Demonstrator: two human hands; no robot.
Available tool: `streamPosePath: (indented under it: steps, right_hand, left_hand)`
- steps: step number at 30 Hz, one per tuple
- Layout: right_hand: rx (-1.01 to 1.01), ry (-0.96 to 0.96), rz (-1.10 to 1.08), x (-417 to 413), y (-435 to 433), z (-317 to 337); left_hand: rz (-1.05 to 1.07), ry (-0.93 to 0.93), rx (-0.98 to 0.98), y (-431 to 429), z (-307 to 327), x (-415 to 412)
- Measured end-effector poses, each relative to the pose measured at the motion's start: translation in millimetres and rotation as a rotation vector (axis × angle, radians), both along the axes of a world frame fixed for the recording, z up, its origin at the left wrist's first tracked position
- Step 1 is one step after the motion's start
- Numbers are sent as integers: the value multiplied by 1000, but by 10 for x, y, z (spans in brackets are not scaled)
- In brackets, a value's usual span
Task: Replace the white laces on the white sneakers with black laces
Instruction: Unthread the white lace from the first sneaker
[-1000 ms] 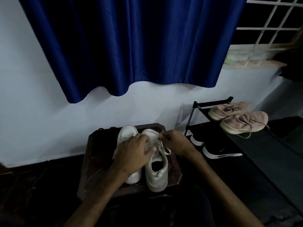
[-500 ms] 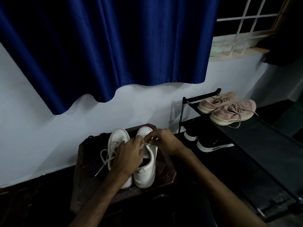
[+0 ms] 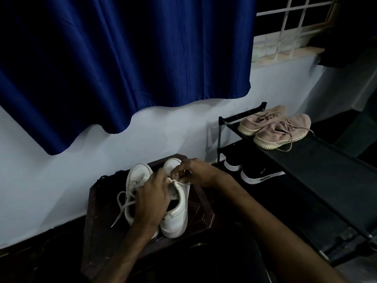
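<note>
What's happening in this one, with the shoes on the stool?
A person appears to be working the laces out of two white sneakers on a dark stool. The right hand pinches the white lace at the top of the right sneaker. The left hand covers its opening, fingertips by the same lace. The left sneaker has its lace untied and trailing. Neither shoe has black laces yet. Pink sneakers sit on a shoe rack.

blue curtain [image 3: 122,64], pink shoes [image 3: 273,125], black rack [image 3: 326,166]
</note>
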State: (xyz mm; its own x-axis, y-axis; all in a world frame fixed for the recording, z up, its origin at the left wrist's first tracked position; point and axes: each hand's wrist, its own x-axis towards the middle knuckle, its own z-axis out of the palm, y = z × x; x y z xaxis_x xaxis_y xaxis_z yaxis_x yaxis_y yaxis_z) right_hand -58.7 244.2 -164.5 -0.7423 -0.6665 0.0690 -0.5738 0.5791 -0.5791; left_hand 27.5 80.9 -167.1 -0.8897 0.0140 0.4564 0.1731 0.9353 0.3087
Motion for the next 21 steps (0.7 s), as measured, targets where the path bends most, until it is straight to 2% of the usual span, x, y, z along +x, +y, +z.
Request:
streamPosePath:
  steps: [4,5,6,9,11,14,16,18,21]
  right_hand:
    - [80,39,-24,17,7,2]
    - [93,50,-26,17,-2,2]
    - [101,65,-24,21,-5,4]
    - [113,120,-25,30,-3,-36]
    - [113,142,-15,31,-2,-45]
    - [-8,84,56,32,14,-30]
    - [-89,6,72,29,61,-56]
    - [-106,-18,47,35,92,-114]
    - [-104,1,11,44,87,-191]
  left_hand:
    - [235,-114,569,-73,72,-154]
    - [228,-149,678,-91,84,-185]
    - [183,-183,707,-100,91,-202]
    - [-6,-379,455,-42,155,-190]
    - [-16,-448,335,-53,224,-185]
    - [-29,-436,147,-153,309,-171]
    - [-113,-432,136,-208,347,-185]
    - [-168,-402,119,-213,352,-206]
    - [-116,-315,-17,-192,322,-269]
